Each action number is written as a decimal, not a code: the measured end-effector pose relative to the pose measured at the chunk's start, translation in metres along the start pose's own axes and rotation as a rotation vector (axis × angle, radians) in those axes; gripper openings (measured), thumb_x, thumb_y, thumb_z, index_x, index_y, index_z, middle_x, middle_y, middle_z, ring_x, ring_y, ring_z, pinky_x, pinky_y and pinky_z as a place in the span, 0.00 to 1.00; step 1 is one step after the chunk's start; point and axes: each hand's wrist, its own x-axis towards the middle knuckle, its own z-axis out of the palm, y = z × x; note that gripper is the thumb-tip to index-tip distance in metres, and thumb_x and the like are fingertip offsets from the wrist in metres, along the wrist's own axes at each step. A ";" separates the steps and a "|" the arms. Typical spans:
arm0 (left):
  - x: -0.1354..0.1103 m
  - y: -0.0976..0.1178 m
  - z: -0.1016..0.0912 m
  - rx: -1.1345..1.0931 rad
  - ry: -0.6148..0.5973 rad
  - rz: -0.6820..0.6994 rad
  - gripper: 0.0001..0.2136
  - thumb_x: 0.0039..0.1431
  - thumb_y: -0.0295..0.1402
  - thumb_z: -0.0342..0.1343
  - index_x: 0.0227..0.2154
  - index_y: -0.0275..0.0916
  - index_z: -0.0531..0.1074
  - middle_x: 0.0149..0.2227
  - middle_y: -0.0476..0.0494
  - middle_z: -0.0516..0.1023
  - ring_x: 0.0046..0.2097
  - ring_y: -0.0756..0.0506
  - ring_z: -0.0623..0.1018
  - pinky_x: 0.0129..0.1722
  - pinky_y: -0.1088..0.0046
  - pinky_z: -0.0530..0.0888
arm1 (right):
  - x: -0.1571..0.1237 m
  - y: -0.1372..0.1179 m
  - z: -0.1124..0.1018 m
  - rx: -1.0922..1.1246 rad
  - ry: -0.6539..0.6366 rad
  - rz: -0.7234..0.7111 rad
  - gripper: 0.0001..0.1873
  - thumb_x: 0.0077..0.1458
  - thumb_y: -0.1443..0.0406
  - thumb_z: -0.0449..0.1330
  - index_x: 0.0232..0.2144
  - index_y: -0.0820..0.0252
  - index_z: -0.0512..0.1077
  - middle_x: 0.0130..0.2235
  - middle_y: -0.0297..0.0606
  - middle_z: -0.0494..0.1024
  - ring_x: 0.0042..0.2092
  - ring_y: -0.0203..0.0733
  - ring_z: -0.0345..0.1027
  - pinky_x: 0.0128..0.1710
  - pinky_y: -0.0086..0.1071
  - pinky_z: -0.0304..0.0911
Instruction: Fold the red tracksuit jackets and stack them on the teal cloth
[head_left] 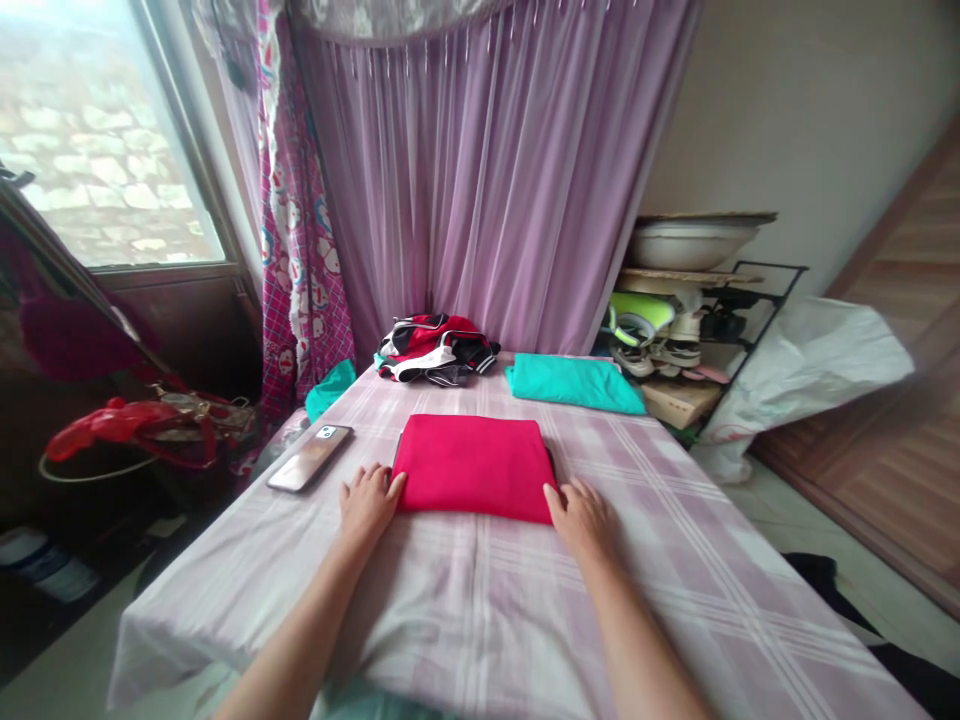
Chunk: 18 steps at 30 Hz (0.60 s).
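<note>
A folded red cloth (472,465) lies flat in the middle of the table, which is covered by a pale purple checked sheet (480,600). My left hand (367,500) rests at the cloth's near left corner, fingers stretched and touching its edge. At the near right corner my right hand (581,515) lies flat on the sheet, fingertips against the cloth. Neither hand holds anything.
A phone (310,457) lies face down to the left of the cloth. A folded teal cloth (574,382) and a heap of red, black and white clothes (435,350) sit at the far end. A shoe rack (690,330) stands at the right, bags (142,425) at the left.
</note>
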 end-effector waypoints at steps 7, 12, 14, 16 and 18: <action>0.001 0.015 -0.010 -0.123 -0.050 -0.086 0.12 0.64 0.41 0.50 0.41 0.40 0.73 0.51 0.36 0.80 0.58 0.37 0.73 0.59 0.54 0.63 | 0.005 -0.005 0.008 0.071 -0.078 -0.056 0.17 0.64 0.54 0.53 0.38 0.60 0.75 0.42 0.48 0.81 0.47 0.48 0.74 0.42 0.35 0.62; -0.008 0.030 -0.017 -0.129 -0.014 -0.091 0.08 0.64 0.37 0.51 0.42 0.41 0.70 0.42 0.39 0.82 0.45 0.41 0.80 0.41 0.69 0.70 | -0.005 -0.029 -0.010 0.070 -0.085 0.008 0.13 0.66 0.58 0.52 0.44 0.59 0.71 0.39 0.45 0.81 0.39 0.45 0.75 0.34 0.33 0.59; -0.010 0.035 -0.018 -0.151 -0.002 -0.090 0.06 0.64 0.34 0.51 0.42 0.43 0.70 0.41 0.42 0.82 0.44 0.41 0.80 0.39 0.70 0.70 | -0.007 -0.037 -0.015 0.062 -0.061 -0.026 0.10 0.66 0.61 0.52 0.42 0.59 0.71 0.41 0.44 0.80 0.40 0.44 0.75 0.34 0.32 0.58; -0.009 0.039 -0.020 -0.183 0.023 -0.084 0.05 0.63 0.32 0.51 0.40 0.43 0.70 0.40 0.43 0.82 0.43 0.42 0.81 0.38 0.70 0.70 | -0.005 -0.042 -0.020 0.066 -0.033 -0.078 0.07 0.66 0.64 0.52 0.41 0.58 0.70 0.42 0.43 0.78 0.41 0.42 0.73 0.35 0.32 0.58; -0.007 0.042 -0.022 -0.230 0.062 -0.073 0.05 0.62 0.31 0.52 0.39 0.43 0.71 0.39 0.44 0.82 0.43 0.42 0.81 0.38 0.71 0.70 | -0.001 -0.046 -0.026 0.077 -0.013 -0.123 0.06 0.65 0.66 0.53 0.40 0.58 0.70 0.43 0.42 0.77 0.41 0.41 0.72 0.35 0.31 0.57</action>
